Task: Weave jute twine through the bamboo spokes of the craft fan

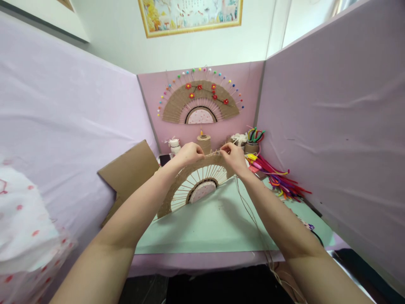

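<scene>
A half-round fan (pixel 181 180) of brown twine woven over thin sticks stands tilted on the green mat, with a pale spotted half-disc (pixel 203 191) at its centre. At its upper rim, my left hand (pixel 190 153) is closed, thumb and fingers pinching the edge. My right hand (pixel 234 157) is closed too, fingertips pinched at the same rim a short way to the right, where fine strands stick up. Loose twine (pixel 249 210) runs down from beside my right wrist over the mat's front edge. What lies between the fingertips is too small to see clearly.
A finished-looking fan (pixel 202 101) with red flowers and coloured beads hangs on the back panel. Behind my hands stand a twine spool (pixel 204 143) and a white jar (pixel 174 145). Colourful pipe cleaners (pixel 281 179) lie right, brown cardboard (pixel 131 175) leans left. Fabric panels enclose three sides.
</scene>
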Demonstrator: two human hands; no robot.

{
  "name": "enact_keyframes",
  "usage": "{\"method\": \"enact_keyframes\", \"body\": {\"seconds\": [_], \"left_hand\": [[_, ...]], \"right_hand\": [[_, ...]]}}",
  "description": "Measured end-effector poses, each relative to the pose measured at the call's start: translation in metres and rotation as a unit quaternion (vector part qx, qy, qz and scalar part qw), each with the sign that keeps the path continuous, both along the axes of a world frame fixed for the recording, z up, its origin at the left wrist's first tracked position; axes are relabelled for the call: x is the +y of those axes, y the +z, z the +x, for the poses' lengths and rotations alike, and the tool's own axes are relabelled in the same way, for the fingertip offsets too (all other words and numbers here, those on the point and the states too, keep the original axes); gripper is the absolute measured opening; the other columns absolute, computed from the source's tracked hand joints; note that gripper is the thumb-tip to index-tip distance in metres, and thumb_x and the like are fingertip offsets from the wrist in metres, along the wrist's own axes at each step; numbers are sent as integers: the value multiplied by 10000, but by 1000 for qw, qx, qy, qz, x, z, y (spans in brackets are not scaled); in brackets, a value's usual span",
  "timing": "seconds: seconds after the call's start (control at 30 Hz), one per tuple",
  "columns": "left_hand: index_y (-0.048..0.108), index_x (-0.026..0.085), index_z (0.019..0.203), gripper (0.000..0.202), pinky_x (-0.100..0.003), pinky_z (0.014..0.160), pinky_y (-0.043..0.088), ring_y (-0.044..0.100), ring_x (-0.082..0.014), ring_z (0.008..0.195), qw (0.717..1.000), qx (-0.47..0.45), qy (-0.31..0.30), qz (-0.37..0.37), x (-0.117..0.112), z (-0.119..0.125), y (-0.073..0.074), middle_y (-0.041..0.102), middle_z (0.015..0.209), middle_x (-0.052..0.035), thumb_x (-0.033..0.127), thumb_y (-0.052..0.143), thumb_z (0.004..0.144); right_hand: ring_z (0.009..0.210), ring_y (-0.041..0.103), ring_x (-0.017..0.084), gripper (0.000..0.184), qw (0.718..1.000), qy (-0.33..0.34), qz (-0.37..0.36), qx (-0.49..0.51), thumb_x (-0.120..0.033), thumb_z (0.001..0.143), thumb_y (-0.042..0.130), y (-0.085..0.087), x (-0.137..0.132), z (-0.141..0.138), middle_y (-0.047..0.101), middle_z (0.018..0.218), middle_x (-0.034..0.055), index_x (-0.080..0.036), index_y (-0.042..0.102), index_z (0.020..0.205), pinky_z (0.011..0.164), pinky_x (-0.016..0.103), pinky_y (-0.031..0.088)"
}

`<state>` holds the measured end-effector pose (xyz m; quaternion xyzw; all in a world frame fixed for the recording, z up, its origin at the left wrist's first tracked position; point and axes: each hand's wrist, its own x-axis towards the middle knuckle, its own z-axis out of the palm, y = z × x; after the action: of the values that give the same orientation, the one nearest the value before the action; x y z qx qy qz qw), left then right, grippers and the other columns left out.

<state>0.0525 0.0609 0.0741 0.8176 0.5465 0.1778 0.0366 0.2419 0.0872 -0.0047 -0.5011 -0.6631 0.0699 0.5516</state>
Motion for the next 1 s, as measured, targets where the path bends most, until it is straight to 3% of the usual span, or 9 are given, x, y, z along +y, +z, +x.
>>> {"method": "enact_keyframes", "body": {"seconds": [0.1, 0.27, 0.43, 0.63, 0.77, 1.0], "left_hand": [[773, 139, 839, 221, -241, 636, 434, 618, -160, 709, 1000, 4, 3, -2, 3, -2, -1, 731, 778, -59, 228, 601, 732], [764, 156, 879, 226, -239, 686, 459, 619, -158, 752, 999, 13, -24, -32, 11, -6, 2, 735, 830, -49, 248, 621, 729], [744, 172, 962, 274, -215, 637, 466, 601, -130, 705, 986, -24, -75, -148, 23, -16, 6, 720, 846, -38, 310, 631, 755], [732, 195, 993, 383, -200, 653, 459, 593, -131, 788, 965, -81, -64, -239, 31, -26, 7, 705, 913, -43, 480, 655, 751], [726, 222, 1027, 454, -195, 682, 457, 595, -129, 833, 962, -98, -60, -248, 25, -26, 12, 705, 983, -42, 566, 642, 743], [689, 193, 1115, 460, -205, 682, 470, 636, -132, 806, 960, -98, -65, -254, 26, -15, 22, 725, 1005, -75, 528, 589, 816]], "right_hand": [[696, 589, 170, 97, 1000, -2, 13, 24, -263, 766, 567, -12, -2, 0, 676, 768, 36, -187, 621, 794, 703, 300, 440], [670, 584, 172, 118, 999, 17, -43, 24, -304, 760, 564, -27, 4, 0, 658, 710, 20, -200, 606, 724, 650, 295, 425], [709, 588, 178, 133, 995, 29, -52, 78, -324, 757, 571, -31, 5, -2, 653, 750, 25, -194, 588, 783, 693, 310, 437], [677, 568, 176, 208, 983, 62, -74, 158, -331, 739, 582, -39, 7, -7, 608, 718, 4, -192, 530, 885, 678, 306, 443], [634, 555, 168, 246, 979, 84, -78, 166, -331, 748, 570, -43, 9, -8, 583, 656, -26, -189, 521, 943, 661, 295, 439], [620, 558, 174, 282, 977, 104, -77, 169, -322, 744, 554, -44, 14, -6, 575, 621, -32, -179, 569, 987, 640, 290, 441]]}}
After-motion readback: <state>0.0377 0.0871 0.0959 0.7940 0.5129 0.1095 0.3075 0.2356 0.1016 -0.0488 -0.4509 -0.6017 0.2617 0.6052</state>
